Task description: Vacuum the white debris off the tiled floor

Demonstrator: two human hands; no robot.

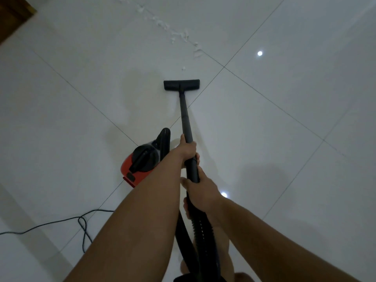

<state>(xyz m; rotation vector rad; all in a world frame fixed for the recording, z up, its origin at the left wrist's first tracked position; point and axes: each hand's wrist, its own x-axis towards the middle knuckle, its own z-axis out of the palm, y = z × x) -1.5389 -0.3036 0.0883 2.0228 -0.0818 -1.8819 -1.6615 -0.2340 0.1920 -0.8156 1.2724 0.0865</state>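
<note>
A trail of white debris (179,35) runs diagonally across the glossy white tiled floor (284,98) from the top centre down towards a small lone scrap (183,68). The flat black vacuum head (181,85) rests on the floor just short of that scrap. Its black wand (185,117) slants back to me. My left hand (188,148) grips the wand higher up, and my right hand (200,189) holds it lower, where the ribbed hose (200,226) begins. The red and black vacuum body (142,159) sits on the floor left of my left arm.
A black power cord (81,220) loops over the floor at lower left. Dark wooden furniture (12,15) fills the top left corner. Two ceiling-light reflections (259,53) glint on the tiles. My bare foot (242,276) shows at the bottom edge.
</note>
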